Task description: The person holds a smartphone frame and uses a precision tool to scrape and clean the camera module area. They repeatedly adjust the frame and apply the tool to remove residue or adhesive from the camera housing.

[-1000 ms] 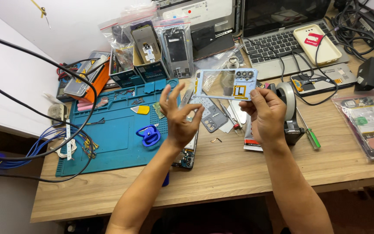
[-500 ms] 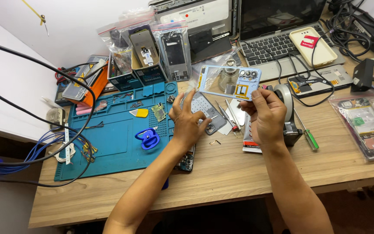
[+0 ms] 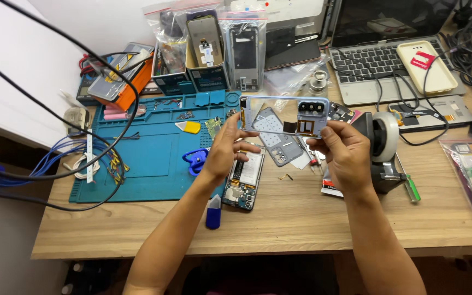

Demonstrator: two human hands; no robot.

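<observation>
Both hands hold up a light blue phone frame (image 3: 283, 114) above the wooden desk, its inner side toward me, with a camera cut-out and a small flex part near its right end. My left hand (image 3: 226, 148) pinches the frame's left end. My right hand (image 3: 345, 154) grips its right end from below. Under the left hand lies an opened phone body (image 3: 243, 182) with its circuit board showing. A grey plastic inner plate (image 3: 278, 146) lies on the desk just behind it.
A blue repair mat (image 3: 148, 158) covers the desk's left part, with a blue suction tool (image 3: 194, 160), a yellow pick (image 3: 190, 127) and small screws. A tape dispenser (image 3: 382, 147), a green screwdriver (image 3: 409, 186), a laptop (image 3: 381, 52), bagged phone parts (image 3: 210, 46) and black cables (image 3: 61, 109) surround it.
The camera has shifted slightly, so the desk sits lower and to the right in view. Both hands keep the frame raised, with the left fingers now closed on its left end.
</observation>
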